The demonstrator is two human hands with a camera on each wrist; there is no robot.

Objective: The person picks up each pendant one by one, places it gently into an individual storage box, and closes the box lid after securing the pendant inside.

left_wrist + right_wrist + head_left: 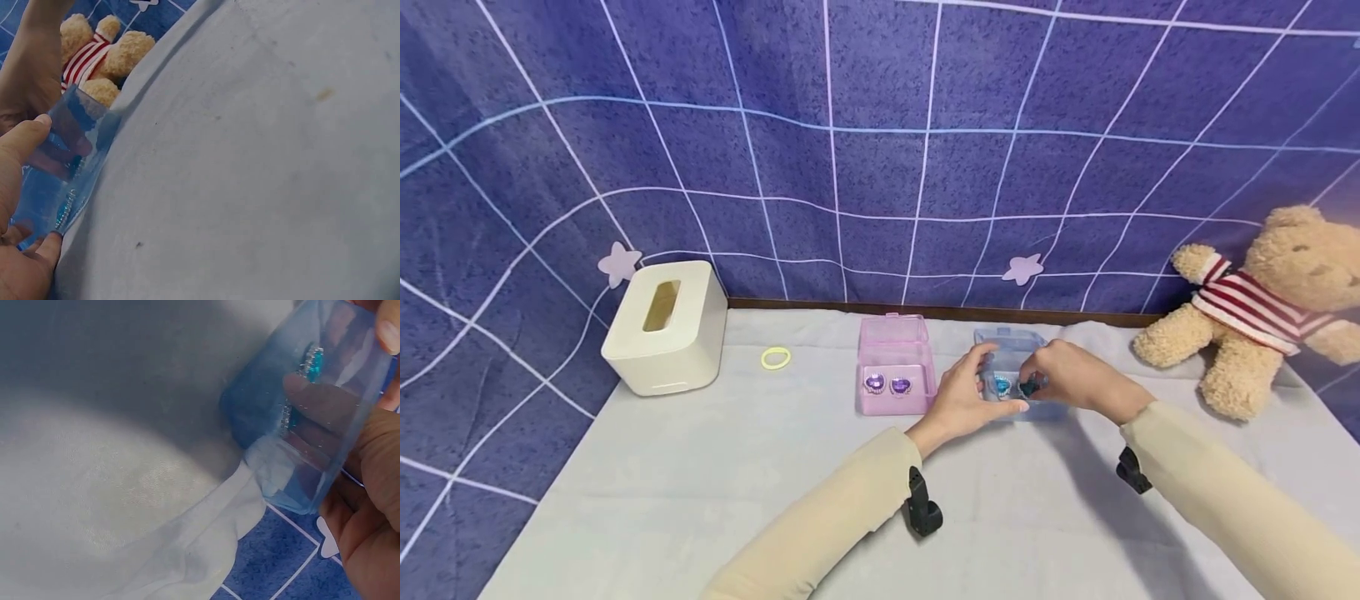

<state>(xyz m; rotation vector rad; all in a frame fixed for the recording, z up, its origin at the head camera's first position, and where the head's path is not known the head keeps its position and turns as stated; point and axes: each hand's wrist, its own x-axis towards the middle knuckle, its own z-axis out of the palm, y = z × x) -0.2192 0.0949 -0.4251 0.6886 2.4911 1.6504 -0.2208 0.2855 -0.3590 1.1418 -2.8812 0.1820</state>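
Note:
An open clear blue plastic box (1011, 337) stands on the table with its lid tipped back. My left hand (964, 397) grips its left side, thumb along the front rim and fingers toward the back. Inside lies a blue heart-shaped gem (1002, 385) edged with small silvery stones. My right hand (1069, 377) reaches into the box from above, its fingertips pinching a second blue gem (1027, 387) that they partly cover. Through the box wall, the right wrist view shows the first gem (316, 365) and a fingertip beside the second gem (287, 416).
Left of the blue box, an open pink box (891, 405) holds two purple gems (900, 385). A yellow ring (776, 358) and a white tissue box (662, 325) are farther left. At the right sits a teddy bear (1255, 325) in a striped top. A purple grid-patterned curtain hangs behind.

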